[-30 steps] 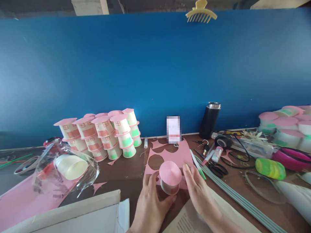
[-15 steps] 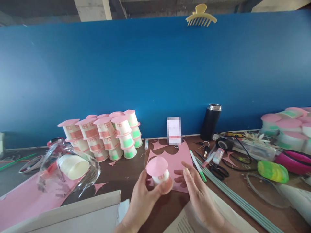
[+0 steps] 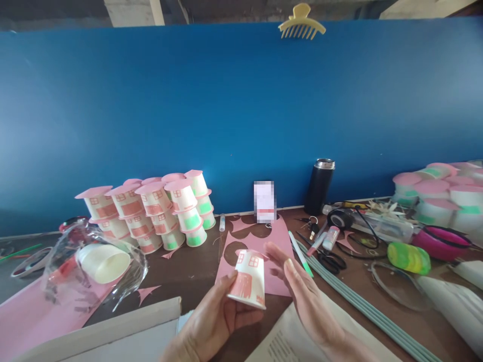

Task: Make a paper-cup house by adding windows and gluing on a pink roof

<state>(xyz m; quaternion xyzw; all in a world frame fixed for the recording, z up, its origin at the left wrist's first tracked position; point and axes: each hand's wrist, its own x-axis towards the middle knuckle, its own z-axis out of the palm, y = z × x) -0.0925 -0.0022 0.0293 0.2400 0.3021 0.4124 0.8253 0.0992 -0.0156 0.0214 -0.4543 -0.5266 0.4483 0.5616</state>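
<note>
My left hand [image 3: 217, 317] grips a small white paper cup house [image 3: 249, 278] with pink windows, a pink door and a pink round roof, held upright above the desk. Close beside it on the right, my right hand [image 3: 302, 296] has its fingers stretched out and holds nothing. Under both hands lies a pink paper sheet [image 3: 281, 241] with round holes cut out of it. Against the blue wall at the left stands a pile of finished cup houses [image 3: 154, 208].
A clear bag with plain white cups [image 3: 101, 264] lies at the left, a cardboard box edge [image 3: 113, 329] in front. To the right are a green pen [image 3: 301, 254], scissors [image 3: 332, 259], a black flask [image 3: 319, 187], tape roll [image 3: 339, 218], grey rods [image 3: 362, 306] and more cup houses [image 3: 437, 201].
My left hand lifted the cup house off the pink sheet and turned it so its door and windows face me. My right hand stayed open beside it.
</note>
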